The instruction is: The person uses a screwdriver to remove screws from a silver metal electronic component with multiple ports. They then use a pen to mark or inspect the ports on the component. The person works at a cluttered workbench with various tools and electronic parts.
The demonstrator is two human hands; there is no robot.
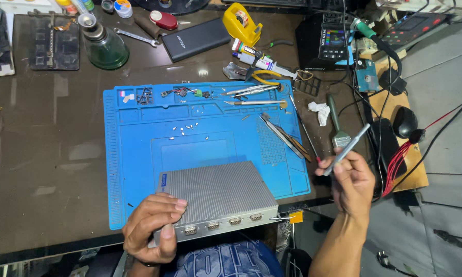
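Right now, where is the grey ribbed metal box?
In the head view, the grey ribbed metal box sits at the near edge of the blue work mat, low centre, gripped at its left corner by the left hand.

**Layout of the bench**

A ribbed metal box (218, 197) is set on the near edge of a work mat (133, 154), gripped at its left corner by the left hand (151, 231). Right of the mat, a thin tool (348, 149) is held up by the right hand (351, 182). Tweezers (282, 136) are laid on the mat's right part, loose screws (182, 128) behind the box.

Grey ribbed box (218, 197), blue mat (133, 154), yellow tape dispenser (241, 23), prob. green bottle (105, 46).
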